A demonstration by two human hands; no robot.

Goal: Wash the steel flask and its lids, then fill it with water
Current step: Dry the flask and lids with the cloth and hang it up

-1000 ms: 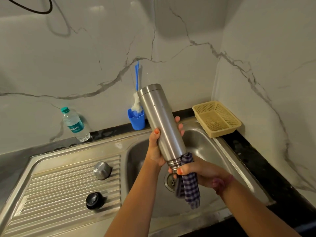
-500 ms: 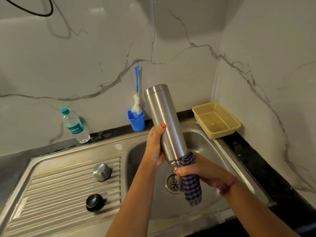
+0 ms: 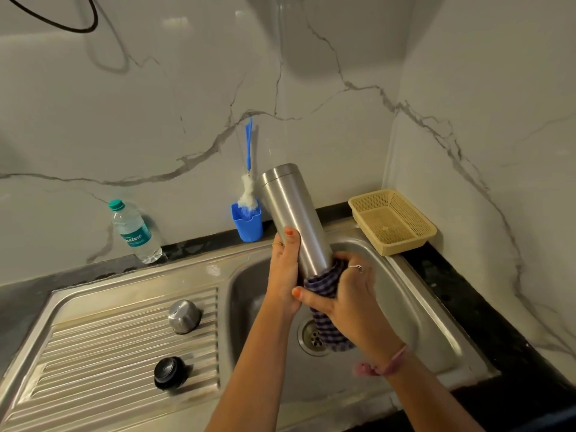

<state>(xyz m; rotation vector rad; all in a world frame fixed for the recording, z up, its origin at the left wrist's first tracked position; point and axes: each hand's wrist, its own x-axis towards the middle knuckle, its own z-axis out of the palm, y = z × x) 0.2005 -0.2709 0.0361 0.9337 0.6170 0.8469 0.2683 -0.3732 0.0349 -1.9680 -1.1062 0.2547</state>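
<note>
The steel flask is held upside down over the sink basin, base up and tilted left. My left hand grips its lower body. My right hand holds a blue checked cloth wrapped around the flask's mouth end, which is hidden by the cloth. A steel lid and a black lid sit on the ribbed drainboard at the left.
A blue cup holding a bottle brush stands behind the sink. A plastic water bottle is on the black counter at the left. A beige mesh basket sits at the back right corner. The drain lies under the cloth.
My right hand has slid the cloth further up and around the flask's mouth end, covering the threads. The flask has shifted slightly right and more upright.
</note>
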